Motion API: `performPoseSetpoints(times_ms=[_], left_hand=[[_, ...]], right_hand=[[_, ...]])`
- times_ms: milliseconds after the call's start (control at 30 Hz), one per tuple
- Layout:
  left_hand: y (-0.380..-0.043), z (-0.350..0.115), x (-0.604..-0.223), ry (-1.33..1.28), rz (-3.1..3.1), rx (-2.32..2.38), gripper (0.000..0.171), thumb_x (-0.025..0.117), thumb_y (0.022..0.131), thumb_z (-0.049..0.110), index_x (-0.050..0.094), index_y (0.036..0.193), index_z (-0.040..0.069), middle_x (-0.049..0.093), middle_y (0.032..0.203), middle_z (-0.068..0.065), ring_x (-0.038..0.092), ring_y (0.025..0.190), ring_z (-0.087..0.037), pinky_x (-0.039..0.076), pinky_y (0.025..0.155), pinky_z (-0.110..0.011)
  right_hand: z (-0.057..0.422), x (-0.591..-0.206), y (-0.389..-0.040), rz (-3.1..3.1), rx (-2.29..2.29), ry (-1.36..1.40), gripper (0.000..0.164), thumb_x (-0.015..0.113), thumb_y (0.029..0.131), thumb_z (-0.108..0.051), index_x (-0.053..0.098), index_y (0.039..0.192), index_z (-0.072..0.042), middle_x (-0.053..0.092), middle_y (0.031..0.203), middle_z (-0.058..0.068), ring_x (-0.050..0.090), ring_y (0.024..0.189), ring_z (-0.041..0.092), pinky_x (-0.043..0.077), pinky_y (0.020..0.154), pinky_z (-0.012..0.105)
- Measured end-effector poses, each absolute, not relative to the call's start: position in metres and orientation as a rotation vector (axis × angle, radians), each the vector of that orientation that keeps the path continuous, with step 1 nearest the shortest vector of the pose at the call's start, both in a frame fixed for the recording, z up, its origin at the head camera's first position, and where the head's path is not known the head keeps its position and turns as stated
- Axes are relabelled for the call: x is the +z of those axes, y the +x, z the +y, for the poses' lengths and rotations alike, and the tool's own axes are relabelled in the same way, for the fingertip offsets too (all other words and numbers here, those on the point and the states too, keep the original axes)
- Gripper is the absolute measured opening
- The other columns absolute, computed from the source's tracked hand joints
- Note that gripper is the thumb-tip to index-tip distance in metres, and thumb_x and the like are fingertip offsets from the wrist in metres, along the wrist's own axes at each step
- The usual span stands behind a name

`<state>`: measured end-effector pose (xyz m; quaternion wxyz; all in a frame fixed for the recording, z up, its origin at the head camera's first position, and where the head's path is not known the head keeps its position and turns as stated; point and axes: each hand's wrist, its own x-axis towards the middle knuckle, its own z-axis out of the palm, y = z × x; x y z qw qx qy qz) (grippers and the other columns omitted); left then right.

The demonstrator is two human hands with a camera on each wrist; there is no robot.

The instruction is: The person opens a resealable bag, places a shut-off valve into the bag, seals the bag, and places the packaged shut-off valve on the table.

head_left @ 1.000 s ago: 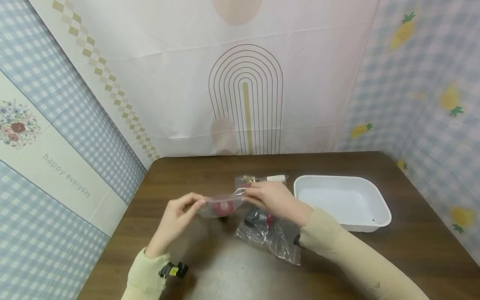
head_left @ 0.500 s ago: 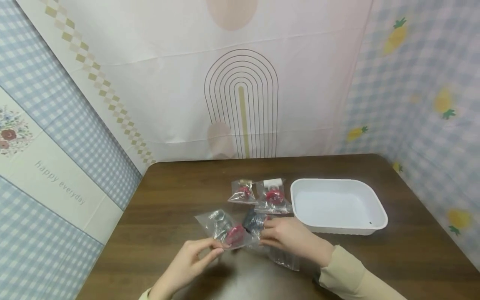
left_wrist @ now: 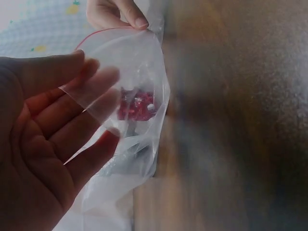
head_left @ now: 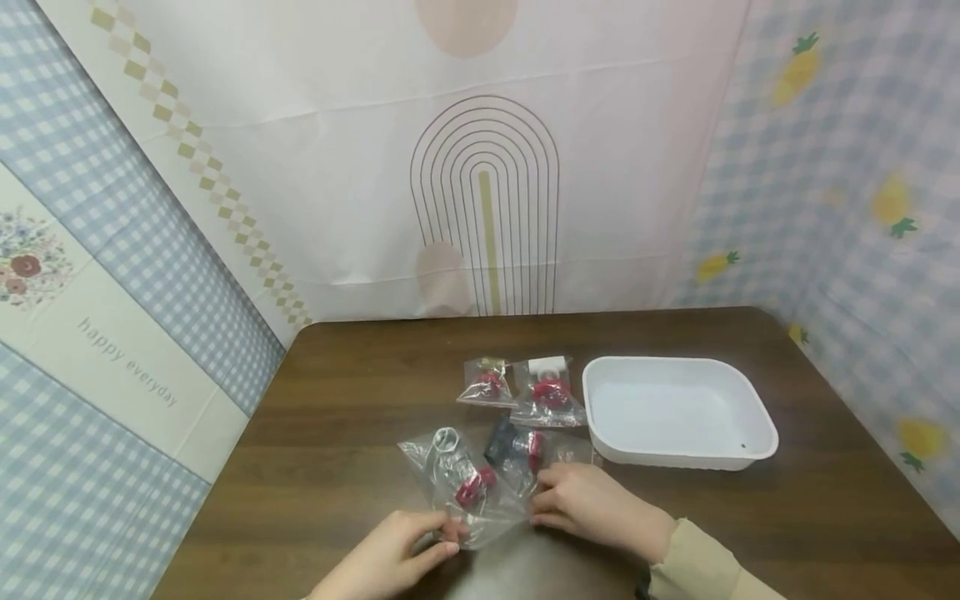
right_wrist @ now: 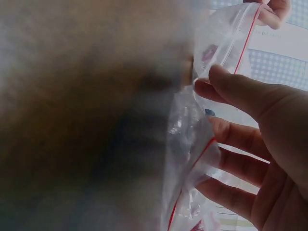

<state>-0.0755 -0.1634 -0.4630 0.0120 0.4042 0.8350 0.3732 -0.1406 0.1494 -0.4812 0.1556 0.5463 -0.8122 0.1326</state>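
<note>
In the head view a clear zip bag (head_left: 442, 479) lies at the front of the bags, holding a whitish pipe fitting (head_left: 447, 442) with a red part (head_left: 476, 487). My left hand (head_left: 393, 550) pinches its near left corner between thumb and fingertips. My right hand (head_left: 592, 508) pinches the other corner of its mouth, with the remaining fingers spread over a neighbouring bag. That neighbour holds a dark grey fitting (head_left: 504, 443), also with a red part. In the left wrist view the front bag's red zip line (left_wrist: 103, 32) runs between both hands.
Behind lie two smaller bags, one with a brass-ended red piece (head_left: 490, 381), one with a white-ended red piece (head_left: 551, 390). A white plastic tub (head_left: 678, 454) stands on the right of the brown table (head_left: 352, 392). Patterned cloths hang around the table.
A second ago both hands held the bag raised farther back. It now lies nearer the front edge, and my right hand has shifted from the dark fitting's bag to this bag's corner.
</note>
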Motion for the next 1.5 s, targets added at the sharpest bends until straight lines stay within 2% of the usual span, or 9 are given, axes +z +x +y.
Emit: performPoseSetpoints(times_ms=[233, 433, 533, 667, 800, 933, 1033, 1200, 1500], left_hand=[[-0.074, -0.168, -0.462, 1.273, 2.652, 1.033, 0.004, 0.065, 0.099, 0.017, 0.066, 0.097, 0.019, 0.072, 0.092, 0.012, 0.066, 0.087, 0.001, 0.055, 0.074, -0.021], [-0.071, -0.171, -0.464, 1.08, 2.603, 0.922, 0.008, 0.066, 0.098, 0.021, 0.066, 0.09, 0.021, 0.062, 0.081, 0.021, 0.051, 0.069, 0.008, 0.048, 0.064, -0.016], [-0.069, -0.172, -0.465, 1.035, 2.55, 0.901, 0.007, 0.065, 0.099, 0.025, 0.066, 0.094, 0.021, 0.059, 0.082, 0.021, 0.049, 0.068, 0.007, 0.047, 0.063, -0.015], [-0.069, -0.173, -0.465, 1.119, 2.615, 0.996, 0.009, 0.063, 0.1, 0.027, 0.068, 0.099, 0.02, 0.065, 0.088, 0.019, 0.056, 0.076, 0.006, 0.05, 0.068, -0.016], [-0.072, -0.17, -0.464, 1.19, 2.857, 1.148, 0.007, 0.068, 0.097, 0.018, 0.071, 0.103, 0.017, 0.071, 0.101, 0.009, 0.065, 0.091, -0.003, 0.056, 0.078, -0.025], [-0.076, -0.167, -0.465, 1.134, 3.082, 0.937, 0.029, 0.072, 0.093, 0.022, 0.07, 0.121, 0.014, 0.067, 0.128, -0.001, 0.061, 0.12, -0.021, 0.054, 0.094, -0.044], [-0.076, -0.167, -0.469, 1.107, 3.064, 0.703, 0.051, 0.07, 0.095, 0.027, 0.057, 0.141, 0.009, 0.055, 0.145, -0.01, 0.05, 0.135, -0.032, 0.046, 0.103, -0.054], [-0.079, -0.166, -0.47, 1.13, 2.979, 0.636, 0.054, 0.063, 0.1, 0.02, 0.046, 0.149, 0.002, 0.051, 0.148, -0.017, 0.048, 0.136, -0.035, 0.043, 0.106, -0.053], [-0.121, -0.164, -0.471, 1.097, 2.93, 0.679, 0.047, 0.06, 0.098, 0.007, 0.05, 0.143, -0.006, 0.052, 0.144, -0.023, 0.048, 0.134, -0.041, 0.037, 0.11, -0.055]], right_hand=[[0.143, -0.486, -0.135, -2.299, 0.395, 1.536, 0.006, 0.08, 0.085, -0.035, 0.08, 0.085, -0.028, 0.048, 0.08, -0.012, 0.046, 0.071, 0.002, 0.042, 0.062, 0.016], [0.134, -0.484, -0.133, -2.338, 0.322, 1.523, 0.007, 0.078, 0.086, -0.037, 0.081, 0.087, -0.03, 0.046, 0.079, -0.011, 0.044, 0.069, 0.001, 0.039, 0.059, 0.016], [0.133, -0.485, -0.132, -2.354, 0.314, 1.53, 0.008, 0.079, 0.085, -0.036, 0.081, 0.088, -0.029, 0.047, 0.078, -0.011, 0.044, 0.069, 0.001, 0.04, 0.059, 0.016], [0.138, -0.488, -0.13, -2.383, 0.335, 1.537, 0.01, 0.078, 0.087, -0.034, 0.08, 0.095, -0.028, 0.051, 0.083, -0.011, 0.048, 0.073, 0.002, 0.044, 0.063, 0.018], [0.148, -0.491, -0.127, -2.402, 0.426, 1.501, 0.015, 0.077, 0.089, -0.029, 0.078, 0.103, -0.028, 0.059, 0.094, -0.009, 0.056, 0.082, 0.006, 0.051, 0.07, 0.024], [0.159, -0.492, -0.125, -2.41, 0.501, 1.403, 0.028, 0.078, 0.087, -0.025, 0.074, 0.114, -0.029, 0.064, 0.11, -0.003, 0.063, 0.098, 0.014, 0.056, 0.082, 0.035], [0.165, -0.491, -0.122, -2.516, 0.47, 1.33, 0.043, 0.076, 0.089, -0.027, 0.066, 0.131, -0.029, 0.061, 0.132, 0.005, 0.06, 0.118, 0.027, 0.055, 0.091, 0.049], [0.168, -0.491, -0.118, -2.758, 0.396, 1.256, 0.053, 0.064, 0.098, -0.038, 0.053, 0.148, -0.023, 0.04, 0.158, 0.009, 0.043, 0.138, 0.04, 0.046, 0.099, 0.064], [0.167, -0.492, -0.131, -2.826, 0.412, 1.241, 0.055, 0.059, 0.102, -0.037, 0.049, 0.15, -0.011, 0.035, 0.161, 0.011, 0.043, 0.137, 0.043, 0.044, 0.104, 0.059]])
